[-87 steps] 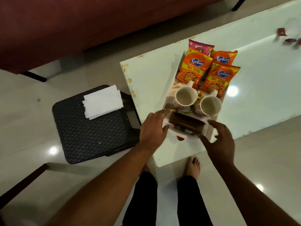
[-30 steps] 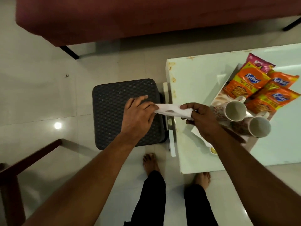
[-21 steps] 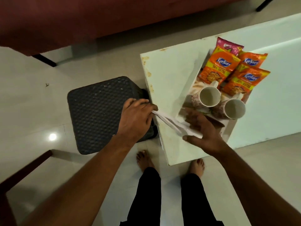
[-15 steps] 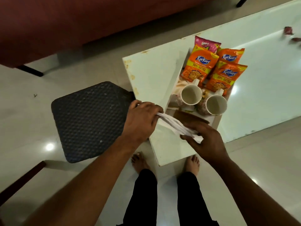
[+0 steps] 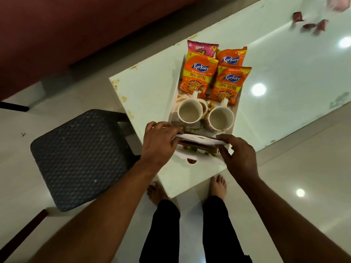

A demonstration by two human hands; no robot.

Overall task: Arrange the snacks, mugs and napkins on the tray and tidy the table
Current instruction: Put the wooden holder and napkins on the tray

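Note:
A white tray (image 5: 192, 161) lies on the near corner of the pale table (image 5: 148, 92). At its far end are three orange snack packets (image 5: 197, 74) and a pink one (image 5: 201, 48). Two cream mugs (image 5: 190, 111) (image 5: 220, 118) stand side by side in the middle. Both my hands hold a folded stack of white napkins (image 5: 199, 139) edge-up over a brown holder (image 5: 197, 147) at the tray's near end. My left hand (image 5: 161, 141) pinches the left end, my right hand (image 5: 238, 158) the right end.
A black woven stool (image 5: 79, 156) stands left of the table, its top bare. Small red wrappers (image 5: 311, 23) lie on the table's far right. A dark red sofa (image 5: 76, 25) runs along the back. My bare feet stand at the table's near edge.
The napkins left the stool, carried between both hands to the right, and now sit over the brown holder on the tray. The stool top is bare.

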